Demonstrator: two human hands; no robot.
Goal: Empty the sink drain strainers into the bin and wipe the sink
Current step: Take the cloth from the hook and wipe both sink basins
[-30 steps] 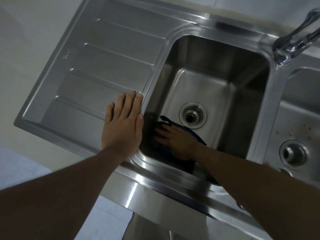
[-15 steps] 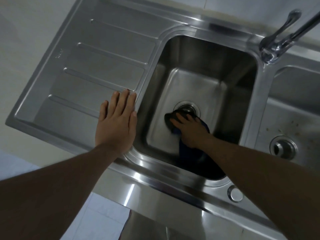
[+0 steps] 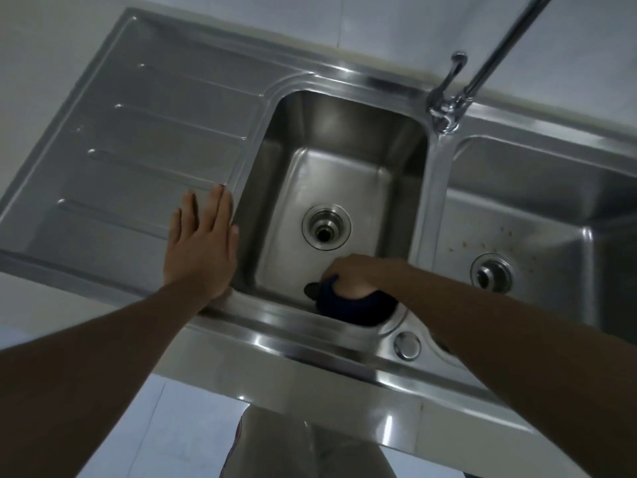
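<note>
The right hand has its fingers curled round a dark blue cloth, low against the near wall of the middle sink bowl. The left hand lies flat, fingers straight, on the draining board just beside that bowl. Farther in is the round drain. The right bowl has small specks and a strainer. The tap stands at the back.

We have open floor around the drain in the left basin; right hand and cloth block the near wall, faucet at back rim.
</note>
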